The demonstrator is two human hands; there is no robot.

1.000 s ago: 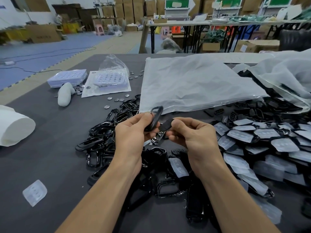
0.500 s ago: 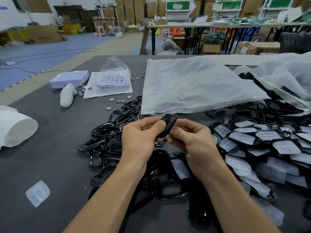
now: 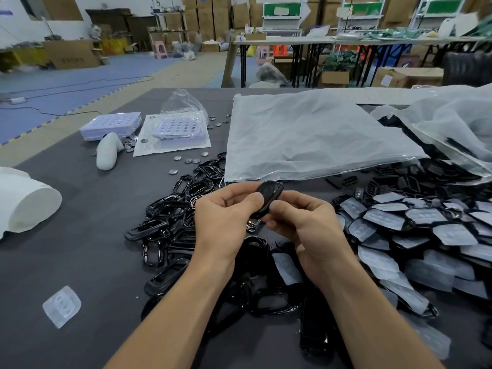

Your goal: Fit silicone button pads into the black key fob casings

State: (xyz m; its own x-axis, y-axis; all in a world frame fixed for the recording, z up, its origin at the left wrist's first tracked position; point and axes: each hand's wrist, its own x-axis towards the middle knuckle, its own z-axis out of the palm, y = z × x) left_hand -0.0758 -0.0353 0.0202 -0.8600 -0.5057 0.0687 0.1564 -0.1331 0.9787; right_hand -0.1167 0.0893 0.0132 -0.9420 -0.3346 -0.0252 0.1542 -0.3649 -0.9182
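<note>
You hold one black casing (image 3: pixel 269 194) above the table (image 3: pixel 80 235), between the heap of empty shells (image 3: pixel 170 209) on your left and the finished casings (image 3: pixel 399 222) with pale pads on your right. Your left hand (image 3: pixel 226 217) pinches its lower end between thumb and curled fingers; your right hand (image 3: pixel 306 225) pinches the same piece from the other side. Whether a pad already sits inside I cannot tell, because your fingers cover the opening. As I judge it, uneven thumb pressure could leave one edge of a soft pad folded or proud, and a slip could drop the piece among the empty look-alikes below. A stray pad (image 3: pixel 61 306) lies well apart, at lower left.
</note>
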